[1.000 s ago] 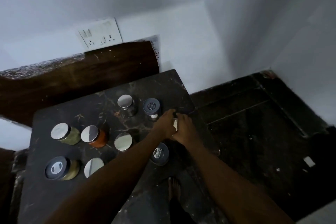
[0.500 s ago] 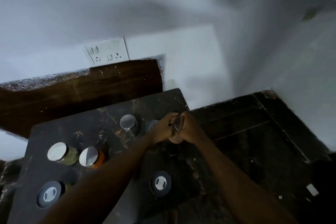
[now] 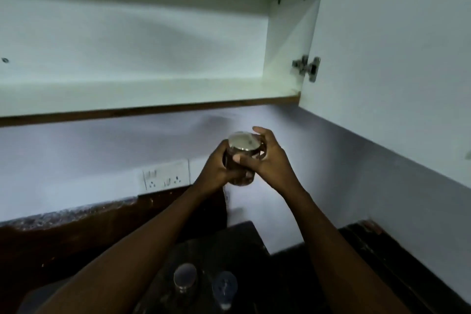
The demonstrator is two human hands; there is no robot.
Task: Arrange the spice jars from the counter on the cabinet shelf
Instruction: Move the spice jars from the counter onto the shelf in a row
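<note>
Both hands hold one spice jar [image 3: 242, 145] with a shiny silver lid in mid-air, below the white cabinet shelf [image 3: 153, 94]. My left hand [image 3: 219, 171] grips its left side and base. My right hand [image 3: 267, 160] wraps its right side, thumb across the glass. The shelf above shows nothing on it. Down on the dark counter [image 3: 239, 242] stand two more jars: a silver-lidded jar [image 3: 184, 278] and a dark-lidded jar [image 3: 224, 288]. My arms hide the rest of the counter.
The open cabinet door [image 3: 387, 53] hangs at the right with a metal hinge [image 3: 307, 67]. A wall socket plate [image 3: 165, 174] sits left of my hands. A brown wooden board [image 3: 89, 227] leans behind the counter.
The jar has been lifted from the counter up toward the cabinet in both hands. The view has tilted up, so the shelf shows and most counter jars have left the frame.
</note>
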